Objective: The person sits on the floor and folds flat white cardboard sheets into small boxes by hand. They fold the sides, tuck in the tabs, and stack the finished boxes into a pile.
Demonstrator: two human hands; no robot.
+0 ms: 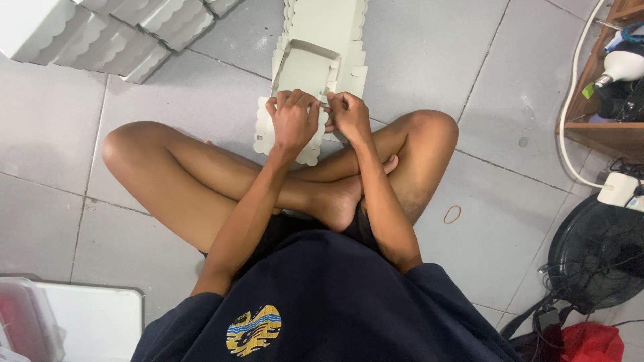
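Both hands — left hand [293,121], right hand [347,115] — pinch shut on the cardboard box blank [315,64], bracing its flap for folding.

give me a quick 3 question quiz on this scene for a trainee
1. True or false: both hands grip the same flat cardboard box blank.
2. What small loop lies on the floor tiles by the person's right knee? A) rubber band B) key ring C) coin
3. Where are the finished scalloped boxes stacked?

Key
1. True: the left hand and the right hand pinch a flap at its near end.
2. A, the rubber band.
3. At the top left of the view, the scalloped boxes sit in a row on the floor.
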